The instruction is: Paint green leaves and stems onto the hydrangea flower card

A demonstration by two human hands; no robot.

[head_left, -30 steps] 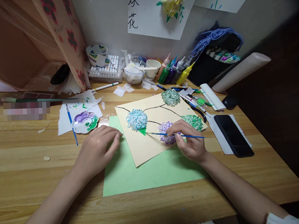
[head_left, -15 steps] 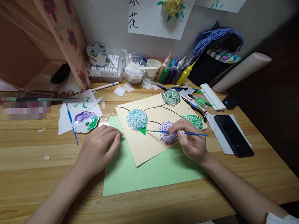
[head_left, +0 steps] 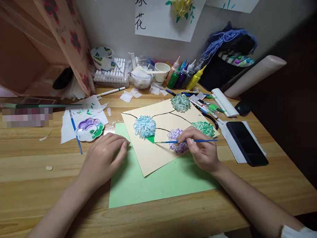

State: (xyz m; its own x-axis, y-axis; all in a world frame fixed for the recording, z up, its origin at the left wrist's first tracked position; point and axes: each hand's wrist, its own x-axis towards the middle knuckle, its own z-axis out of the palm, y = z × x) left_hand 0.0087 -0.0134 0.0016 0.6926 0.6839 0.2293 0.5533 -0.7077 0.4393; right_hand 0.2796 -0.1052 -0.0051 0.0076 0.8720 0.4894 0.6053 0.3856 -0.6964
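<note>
Pinched in my right hand (head_left: 202, 148) is a thin blue paintbrush (head_left: 206, 141), its tip at a painted green leaf (head_left: 151, 139). The leaf lies just under a blue-white textured flower (head_left: 144, 126) on the cream paper (head_left: 149, 161). My right hand partly covers a purple-white flower (head_left: 176, 146). Two green textured flowers, one grey-green (head_left: 180, 103) and one brighter (head_left: 203, 129), sit farther right, and thin black stem lines run between them. My left hand (head_left: 105, 155) rests at the left edge of the green sheet (head_left: 161, 186), fingers loosely bent and apart, holding nothing.
Left of the papers, a flower-shaped palette (head_left: 90, 130) with purple and green paint lies beside another blue brush (head_left: 75, 132). Behind stand a paper cup (head_left: 162, 72), paint bottles (head_left: 185, 76) and a marker box (head_left: 111, 77). A phone (head_left: 247, 143) lies at right.
The brush tip has dropped slightly along the right side of the green leaf, and the brush is now nearly level. My left hand stays where it was.
</note>
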